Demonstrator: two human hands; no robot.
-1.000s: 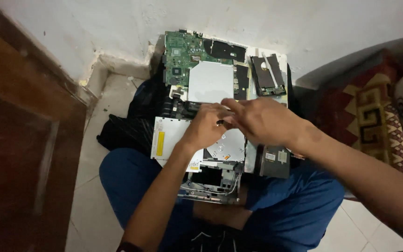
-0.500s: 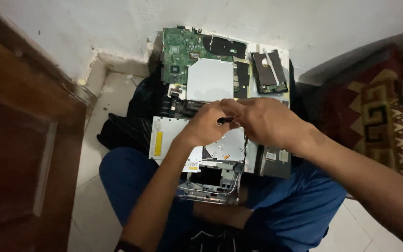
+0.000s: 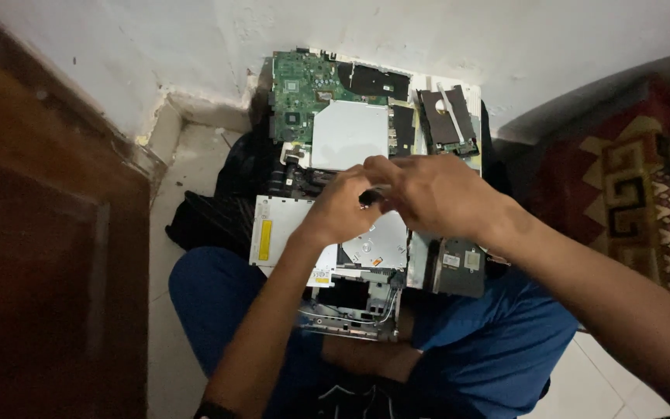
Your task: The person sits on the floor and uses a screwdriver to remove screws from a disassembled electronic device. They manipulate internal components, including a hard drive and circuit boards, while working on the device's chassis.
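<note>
Head view: both hands meet over the optical drive (image 3: 327, 248) on the person's lap, the left hand (image 3: 343, 209) and right hand (image 3: 436, 194) with fingers pinched together on a small dark part (image 3: 371, 195); it could slip into the open chassis (image 3: 350, 310). A yellow rectangular label (image 3: 265, 239) sits on the drive's left edge, a white sticker (image 3: 321, 275) near its front

Both hands meet above an opened optical drive (image 3: 327, 240) resting on the person's lap. The left hand (image 3: 343, 209) and right hand (image 3: 436, 194) pinch a small dark part (image 3: 369, 197) between their fingertips. Beyond the drive, against the white wall (image 3: 505, 46), lies a green circuit board (image 3: 304, 89) bearing a silver metal plate (image 3: 348, 134).
</note>
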